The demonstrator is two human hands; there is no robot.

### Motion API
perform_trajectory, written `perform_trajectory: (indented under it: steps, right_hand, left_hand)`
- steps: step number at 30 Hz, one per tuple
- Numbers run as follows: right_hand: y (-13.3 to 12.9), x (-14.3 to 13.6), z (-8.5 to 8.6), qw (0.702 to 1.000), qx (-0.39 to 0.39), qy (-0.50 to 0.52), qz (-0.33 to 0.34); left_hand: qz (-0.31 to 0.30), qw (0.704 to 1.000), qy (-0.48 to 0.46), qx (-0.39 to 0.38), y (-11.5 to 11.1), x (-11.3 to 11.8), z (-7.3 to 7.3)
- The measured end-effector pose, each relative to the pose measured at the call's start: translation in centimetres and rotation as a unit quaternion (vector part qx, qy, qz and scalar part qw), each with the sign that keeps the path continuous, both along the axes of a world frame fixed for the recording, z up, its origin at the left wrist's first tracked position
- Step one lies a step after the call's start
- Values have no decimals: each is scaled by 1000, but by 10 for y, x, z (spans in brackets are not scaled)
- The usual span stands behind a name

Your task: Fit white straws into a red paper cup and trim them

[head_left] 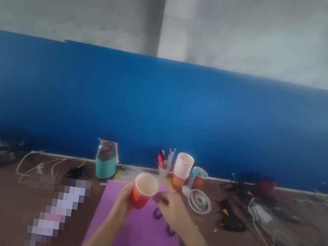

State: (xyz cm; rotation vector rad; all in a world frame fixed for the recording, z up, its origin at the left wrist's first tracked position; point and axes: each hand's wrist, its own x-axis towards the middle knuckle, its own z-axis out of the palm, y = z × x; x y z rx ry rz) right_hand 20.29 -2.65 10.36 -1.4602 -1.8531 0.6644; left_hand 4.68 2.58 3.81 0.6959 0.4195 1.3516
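A red paper cup (pixel 139 198) with a white inside is tilted slightly toward me above a purple sheet of paper (pixel 134 238). My left hand (pixel 123 202) is wrapped round the cup's left side. Close to the right of the rim is my right hand (pixel 171 210), its fingers curled together; whether they touch the cup or pinch something small I cannot make out. Black loop handles, apparently of scissors (pixel 170 231), lie on the paper, partly covered by my right hand.
Behind stand a stack of paper cups (pixel 183 169), a cup of pens (pixel 163 169), another red cup (pixel 199 179) and a teal flask (pixel 105 167). Right of them lie a tape roll (pixel 199 202), a black glue gun (pixel 231 217) and cables. A blue panel (pixel 165 111) closes off the back.
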Motion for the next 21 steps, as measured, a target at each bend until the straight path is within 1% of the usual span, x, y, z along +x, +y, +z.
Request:
perform_trajectory:
  steps: [3, 6, 9, 11, 15, 21]
  right_hand:
    - [-4, -4, 0, 1000, 30, -6, 0]
    - [-6, -7, 0, 999, 42, -18, 0]
    - [-8, -8, 2, 998, 45, -31, 6]
    - [-9, -7, 4, 998, 46, -37, 11]
    - [-10, -4, 6, 998, 41, -40, 11]
    - [-7, 2, 6, 1000, 8, -28, -3]
  left_hand:
    - [4, 999, -34, -42, 1, -4, -1]
    - [5, 994, -56, -92, 2, -6, -4]
    - [5, 992, -47, -121, 3, -7, -5]
    - [17, 990, -31, -135, 2, -6, -3]
    - [35, 992, -13, -116, -1, -5, 3]
    - [59, 997, 30, -42, -3, -4, 10]
